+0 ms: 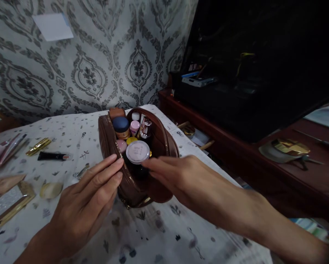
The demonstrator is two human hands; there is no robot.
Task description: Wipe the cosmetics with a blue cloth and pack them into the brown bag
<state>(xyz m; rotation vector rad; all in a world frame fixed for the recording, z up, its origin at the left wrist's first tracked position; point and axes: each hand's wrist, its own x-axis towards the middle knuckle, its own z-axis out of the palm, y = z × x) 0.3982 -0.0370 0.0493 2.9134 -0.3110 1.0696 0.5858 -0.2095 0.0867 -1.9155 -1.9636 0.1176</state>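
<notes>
A brown zippered makeup bag (131,198) stands unzipped on the cloth, full of small cosmetics. Against its left side rests my left hand (89,201), fingers stretched out along the zipper edge and holding nothing. My right hand (171,170) reaches in over the right side, its fingers together at the edge of a round container with a pale lid (137,151); its thumb is hidden. Behind that container are a blue-lidded jar (121,125), a pink-capped bottle (135,127) and a clear-capped bottle (145,128). A pink round item (121,146) lies near the bag's left wall.
On the patterned cloth (142,234) at left lie a gold tube (38,146), a black tube (53,156), a glittery palette (10,203) and a cream-coloured sponge (51,190). To the right stands a dark red wooden cabinet (225,157) with an open drawer and a large black screen (252,66).
</notes>
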